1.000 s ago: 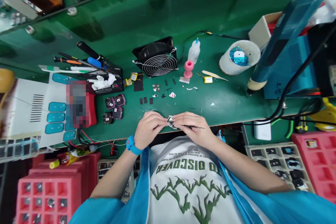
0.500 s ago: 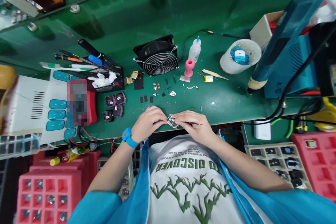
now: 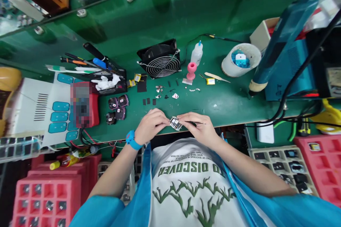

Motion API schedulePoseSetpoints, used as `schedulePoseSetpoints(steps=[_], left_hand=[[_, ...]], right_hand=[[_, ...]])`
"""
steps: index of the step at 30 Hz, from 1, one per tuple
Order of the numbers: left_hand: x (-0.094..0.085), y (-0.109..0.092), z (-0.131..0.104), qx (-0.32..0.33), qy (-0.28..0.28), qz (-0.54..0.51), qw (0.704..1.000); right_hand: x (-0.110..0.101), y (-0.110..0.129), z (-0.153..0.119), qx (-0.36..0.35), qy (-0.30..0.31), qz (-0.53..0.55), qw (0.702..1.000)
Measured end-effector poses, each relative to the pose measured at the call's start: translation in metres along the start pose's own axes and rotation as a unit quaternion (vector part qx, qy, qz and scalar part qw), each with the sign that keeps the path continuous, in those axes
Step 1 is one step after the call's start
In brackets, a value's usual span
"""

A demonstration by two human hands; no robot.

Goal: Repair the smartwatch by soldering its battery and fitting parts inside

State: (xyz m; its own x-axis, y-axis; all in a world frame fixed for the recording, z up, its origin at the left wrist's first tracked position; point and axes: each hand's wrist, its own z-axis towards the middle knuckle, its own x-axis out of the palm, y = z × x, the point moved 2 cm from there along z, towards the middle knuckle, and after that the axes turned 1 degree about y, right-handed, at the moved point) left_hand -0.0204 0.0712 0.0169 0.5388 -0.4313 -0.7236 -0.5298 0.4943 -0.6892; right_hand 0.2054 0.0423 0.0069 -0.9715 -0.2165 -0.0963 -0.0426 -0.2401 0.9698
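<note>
Near the front edge of the green bench, my left hand pinches the left side of a small silver-framed electronic device with its inner parts exposed. My right hand is at the device's right side, fingers closed round a thin dark tool like tweezers. The tool's back end sticks out to the right; its tip is too small to make out. Beyond my hands lie a small white part, several dark rectangular pads and a group of tiny metal pieces.
A black fan stands behind the small parts. To its right are a white bottle, a pink holder, a yellow battery and a white tub. A red multimeter and a tool box stand left.
The head view has shifted slightly. The device between my hands is tilted a little differently and shows more of its inside. Both hands keep about the same place.
</note>
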Motion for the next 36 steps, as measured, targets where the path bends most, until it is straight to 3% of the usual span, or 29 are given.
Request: schedulePoseSetpoints(steps=[5,9,14,17,19,21,23,25,27,29,30,32,33,36], left_hand=[[-0.003,-0.004,0.000,0.000,-0.006,-0.006,1.000],[-0.002,-0.014,-0.004,-0.033,-0.046,0.007,0.998],[0.015,-0.024,-0.007,-0.023,-0.019,0.075,0.997],[0.023,-0.023,-0.007,-0.014,-0.049,0.091,0.995],[0.025,-0.022,-0.008,-0.013,-0.080,0.080,0.993],[0.025,-0.022,-0.010,-0.028,-0.119,0.039,0.992],[0.026,-0.023,-0.012,-0.074,-0.176,-0.056,0.980],[0.029,-0.026,-0.014,-0.130,-0.237,-0.189,0.944],[0.034,-0.034,-0.015,-0.167,-0.267,-0.328,0.890],[0.042,-0.047,-0.015,-0.188,-0.251,-0.489,0.814],[0.047,-0.054,-0.015,-0.197,-0.227,-0.573,0.763],[0.055,-0.069,-0.016,-0.209,-0.173,-0.707,0.653],[0.058,-0.076,-0.017,-0.211,-0.152,-0.743,0.617],[0.065,-0.089,-0.020,-0.212,-0.110,-0.793,0.560]], right_hand=[[-0.004,-0.002,0.002,0.064,-0.036,0.055,0.996],[-0.022,-0.002,0.008,0.119,-0.049,0.071,0.989],[-0.044,0.006,0.016,0.078,0.023,-0.155,0.985],[-0.053,0.008,0.018,0.030,0.046,-0.323,0.945],[-0.057,0.007,0.018,0.001,0.051,-0.433,0.900],[-0.061,0.007,0.017,-0.019,0.034,-0.514,0.857],[-0.062,0.011,0.014,-0.032,-0.003,-0.537,0.843],[-0.057,0.020,0.010,-0.050,-0.026,-0.494,0.868],[-0.046,0.032,0.005,-0.073,-0.014,-0.382,0.921],[-0.032,0.043,0.001,-0.063,0.018,-0.243,0.968],[-0.026,0.047,0.000,-0.040,0.029,-0.181,0.982],[-0.018,0.050,-0.001,0.030,0.039,-0.075,0.996],[-0.015,0.051,-0.001,0.065,0.040,-0.028,0.997],[-0.012,0.047,-0.003,0.157,0.047,0.113,0.980]])
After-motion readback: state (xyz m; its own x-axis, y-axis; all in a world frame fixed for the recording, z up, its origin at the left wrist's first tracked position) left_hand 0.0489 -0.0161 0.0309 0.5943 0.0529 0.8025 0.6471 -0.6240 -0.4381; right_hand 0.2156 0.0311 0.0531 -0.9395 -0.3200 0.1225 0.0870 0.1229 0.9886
